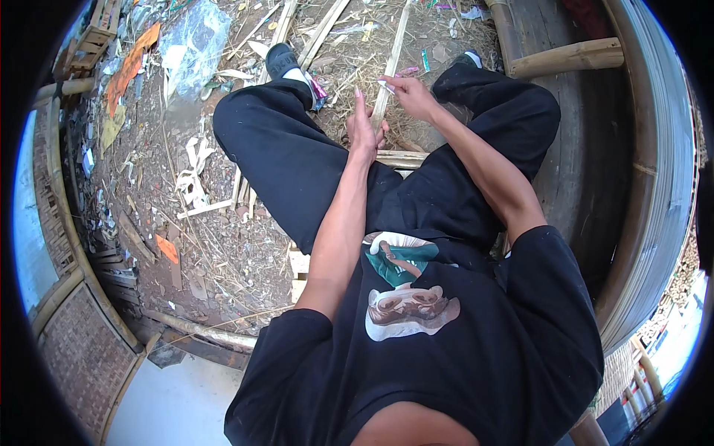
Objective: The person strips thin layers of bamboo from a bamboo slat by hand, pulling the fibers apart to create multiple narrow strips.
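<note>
Between my knees a long, pale strip of split bamboo (396,53) points away from me. Its near end lies in my left hand (362,132), whose fingers curl round it while one digit sticks out straight along its side. Farther up the strip, my right hand (411,97) has its fingers pinched together at the strip's edge. A small whitish bit shows at those fingertips, too small to name. Whether the right hand grips the strip itself or only this bit, I cannot tell. More bamboo strips (401,159) lie crosswise just below my left hand.
Bamboo pieces (321,33) and shavings litter the dirt ground ahead. Clear plastic sheeting (195,44) and an orange scrap (130,67) lie at the far left. A woven bamboo panel (89,338) stands at the left. Along my right runs a bamboo frame with a crossbar (569,58).
</note>
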`<action>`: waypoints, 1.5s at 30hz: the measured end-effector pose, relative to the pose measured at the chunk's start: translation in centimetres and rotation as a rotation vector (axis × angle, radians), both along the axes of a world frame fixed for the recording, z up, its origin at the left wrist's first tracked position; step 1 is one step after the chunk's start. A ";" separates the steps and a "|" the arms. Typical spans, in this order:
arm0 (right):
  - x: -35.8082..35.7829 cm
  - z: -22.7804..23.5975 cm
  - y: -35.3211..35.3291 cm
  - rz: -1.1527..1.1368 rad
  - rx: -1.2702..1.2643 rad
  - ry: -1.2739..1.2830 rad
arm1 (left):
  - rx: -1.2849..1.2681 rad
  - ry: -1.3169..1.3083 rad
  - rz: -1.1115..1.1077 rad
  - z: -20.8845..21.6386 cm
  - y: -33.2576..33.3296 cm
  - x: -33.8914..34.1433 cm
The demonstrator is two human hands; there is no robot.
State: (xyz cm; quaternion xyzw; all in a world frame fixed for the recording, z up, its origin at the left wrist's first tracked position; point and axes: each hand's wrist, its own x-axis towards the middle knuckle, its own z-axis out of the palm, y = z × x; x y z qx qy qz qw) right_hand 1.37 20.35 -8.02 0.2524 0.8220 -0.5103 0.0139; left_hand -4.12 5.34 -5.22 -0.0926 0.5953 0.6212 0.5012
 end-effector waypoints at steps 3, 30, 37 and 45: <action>0.6 -0.9 -0.4 -0.022 -0.098 0.015 | 0.004 -0.042 0.023 0.1 0.0 0.2; -0.5 0.5 -1.8 -0.162 0.441 0.183 | 0.105 -0.120 0.065 -1.2 0.4 0.4; 0.3 2.2 -3.5 -0.163 0.405 0.217 | 0.068 -0.075 0.101 -1.0 0.6 0.4; 1.7 8.1 -3.5 -0.393 0.019 0.384 | 0.015 -0.061 0.116 -1.9 0.1 0.0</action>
